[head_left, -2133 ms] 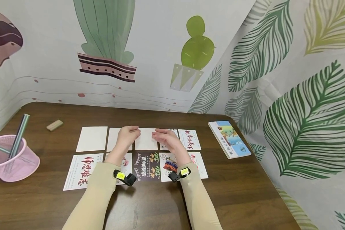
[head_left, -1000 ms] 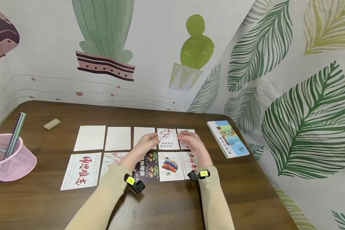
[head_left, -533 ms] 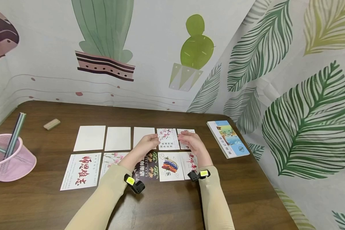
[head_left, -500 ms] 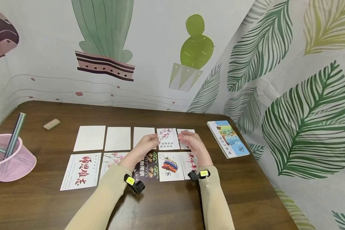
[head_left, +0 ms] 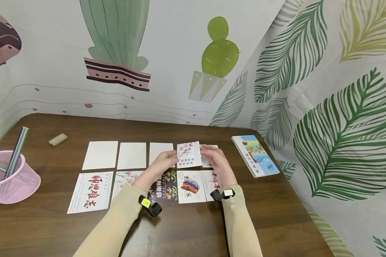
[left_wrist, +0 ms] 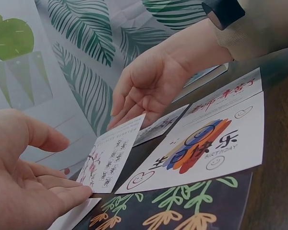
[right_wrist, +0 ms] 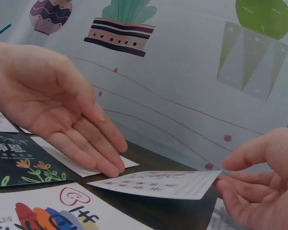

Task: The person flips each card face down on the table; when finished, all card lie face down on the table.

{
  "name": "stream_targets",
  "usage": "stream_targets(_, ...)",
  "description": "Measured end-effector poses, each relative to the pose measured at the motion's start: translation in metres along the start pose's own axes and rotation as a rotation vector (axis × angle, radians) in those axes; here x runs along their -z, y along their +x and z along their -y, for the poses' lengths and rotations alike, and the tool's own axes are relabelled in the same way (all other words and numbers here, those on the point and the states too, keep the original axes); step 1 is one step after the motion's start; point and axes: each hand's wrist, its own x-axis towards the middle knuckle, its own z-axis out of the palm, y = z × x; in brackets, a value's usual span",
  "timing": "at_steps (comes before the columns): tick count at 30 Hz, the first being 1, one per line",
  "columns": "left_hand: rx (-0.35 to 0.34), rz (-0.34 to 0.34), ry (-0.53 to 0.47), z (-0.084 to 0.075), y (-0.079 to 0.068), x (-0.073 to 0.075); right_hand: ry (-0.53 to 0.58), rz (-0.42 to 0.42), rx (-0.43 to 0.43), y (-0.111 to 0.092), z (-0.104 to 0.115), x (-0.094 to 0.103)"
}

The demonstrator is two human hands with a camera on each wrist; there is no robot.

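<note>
In the head view a white card with pink blossoms (head_left: 188, 154) lies between my hands in the back row. Its right side is raised off the table, and the card slopes down to the left. My right hand (head_left: 216, 160) holds that raised edge, the thumb just above and the fingertips below, as the right wrist view shows. Beside the opposite edge is my left hand (head_left: 162, 165), fingers extended and their tips close by the card (left_wrist: 113, 155). Partly behind my right hand lies a card with red writing (head_left: 206, 162).
Blank white cards (head_left: 100, 155) continue the back row leftwards. The front row has printed cards, including a birthday card (head_left: 191, 186) and a dark flowered card (head_left: 168, 185). A booklet (head_left: 255, 156) lies right; a pink mesh pen holder (head_left: 14, 182) and a small beige block (head_left: 58, 139) are left.
Both hands moved right from over the blank cards to the blossom card, then paused there. Since half a second ago, the card's right side has risen from the table.
</note>
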Motion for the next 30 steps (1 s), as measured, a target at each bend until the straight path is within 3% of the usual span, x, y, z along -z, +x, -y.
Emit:
stream_targets(12,-0.008,0.010,0.005,0.001,0.000,0.001,-0.060,0.068,0.031,-0.002,-0.007,-0.009)
stream_targets(30,-0.002,-0.027,-0.003,0.003,0.000,-0.001,-0.098,0.048,-0.020,-0.001,-0.010,-0.015)
